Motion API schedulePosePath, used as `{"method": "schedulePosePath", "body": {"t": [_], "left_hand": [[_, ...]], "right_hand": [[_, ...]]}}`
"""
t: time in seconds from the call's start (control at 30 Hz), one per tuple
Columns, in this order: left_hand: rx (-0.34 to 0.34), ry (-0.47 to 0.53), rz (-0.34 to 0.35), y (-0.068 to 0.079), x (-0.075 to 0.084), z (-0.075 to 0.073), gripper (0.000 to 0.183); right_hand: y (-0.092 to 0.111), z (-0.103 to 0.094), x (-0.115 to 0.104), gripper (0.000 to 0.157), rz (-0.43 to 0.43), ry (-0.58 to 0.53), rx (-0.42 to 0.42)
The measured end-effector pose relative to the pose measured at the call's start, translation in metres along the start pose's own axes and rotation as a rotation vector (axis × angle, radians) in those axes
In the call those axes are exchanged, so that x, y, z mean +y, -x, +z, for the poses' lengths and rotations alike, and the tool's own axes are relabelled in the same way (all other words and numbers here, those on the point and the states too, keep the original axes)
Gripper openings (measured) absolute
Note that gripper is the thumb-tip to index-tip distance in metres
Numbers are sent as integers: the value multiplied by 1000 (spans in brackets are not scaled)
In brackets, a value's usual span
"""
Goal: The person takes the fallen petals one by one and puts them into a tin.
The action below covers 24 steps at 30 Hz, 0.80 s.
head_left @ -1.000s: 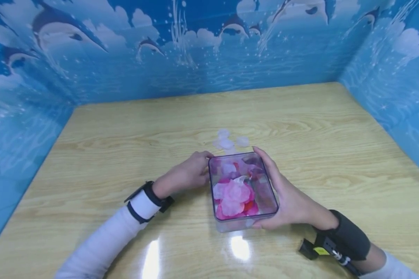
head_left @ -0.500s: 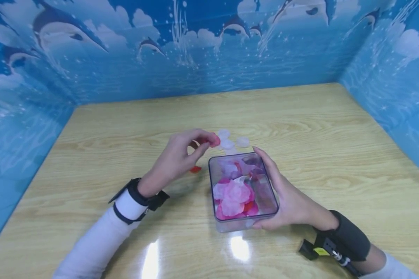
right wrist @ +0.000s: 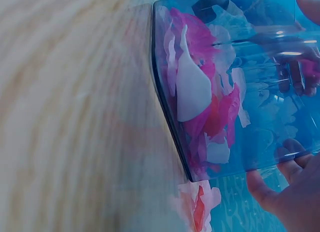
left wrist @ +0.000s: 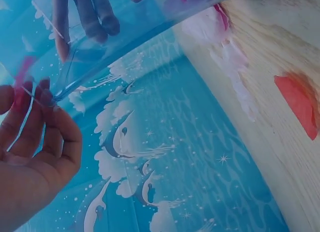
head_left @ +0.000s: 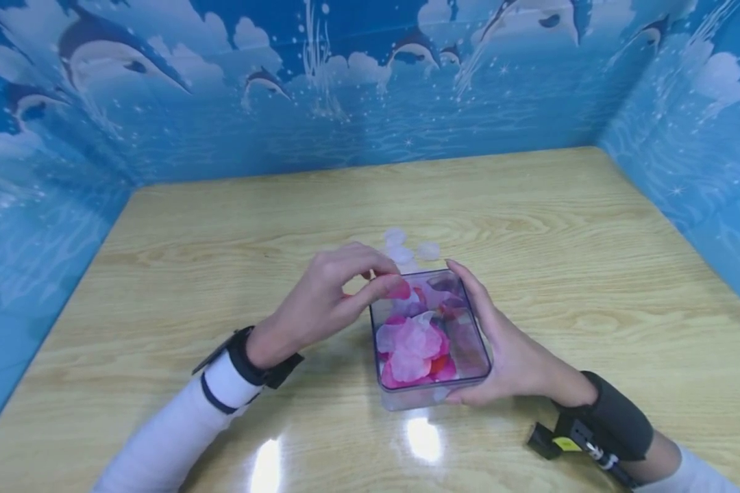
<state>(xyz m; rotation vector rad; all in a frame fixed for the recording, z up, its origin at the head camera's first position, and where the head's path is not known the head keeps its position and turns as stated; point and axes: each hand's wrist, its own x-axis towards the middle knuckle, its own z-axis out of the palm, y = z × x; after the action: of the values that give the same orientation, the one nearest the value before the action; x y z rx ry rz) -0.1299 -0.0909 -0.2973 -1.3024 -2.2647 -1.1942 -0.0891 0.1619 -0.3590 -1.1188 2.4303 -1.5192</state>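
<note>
A clear square plastic box (head_left: 407, 398) stands on the table, holding several pink, white and red artificial petals (head_left: 413, 349). My right hand (head_left: 512, 352) grips its right side, thumb at the near corner and fingers along the wall. Between left thumb and forefinger I pinch a pink petal (head_left: 400, 290) over the box's far left corner, at the rim. The left wrist view shows that left hand (left wrist: 45, 157) near the box's corner, the other fingers curled. In the right wrist view, petals (right wrist: 195, 92) lie heaped at the box's bottom.
Several pale petals (head_left: 399, 254) lie on the wooden table (head_left: 222, 274) just beyond the box. A red petal (left wrist: 299, 106) rests on the wood in the left wrist view. Blue dolphin-printed sheets (head_left: 345, 137) wall the table's back and sides.
My left hand first left the box's left side for the table beyond it, picking up a pink petal. It has since brought the petal over the rim. The right hand and box stay still.
</note>
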Motion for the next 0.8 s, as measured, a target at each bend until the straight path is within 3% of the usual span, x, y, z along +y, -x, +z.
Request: {"method": "schedulePosePath", "body": {"t": [0.2, 0.3, 0.37, 0.43, 0.5, 0.63, 0.8], "left_hand": [[61, 30, -17, 0, -5, 3, 11], [78, 73, -111, 2, -16, 5, 14], [52, 67, -189, 3, -27, 8, 18], [-21, 14, -270, 6, -39, 13, 24], [-141, -86, -311, 10, -48, 19, 22], [-355, -221, -280, 13, -55, 29, 25], [-558, -281, -313, 19, -53, 31, 39]], "right_hand": [[0, 0, 0, 143, 0, -3, 2], [0, 1, 0, 143, -7, -3, 3], [0, 0, 0, 143, -8, -4, 5], [0, 0, 0, 143, -8, -7, 4], [0, 0, 0, 144, -2, 0, 6], [0, 0, 0, 143, 0, 2, 5], [0, 1, 1, 143, -4, 2, 10]]}}
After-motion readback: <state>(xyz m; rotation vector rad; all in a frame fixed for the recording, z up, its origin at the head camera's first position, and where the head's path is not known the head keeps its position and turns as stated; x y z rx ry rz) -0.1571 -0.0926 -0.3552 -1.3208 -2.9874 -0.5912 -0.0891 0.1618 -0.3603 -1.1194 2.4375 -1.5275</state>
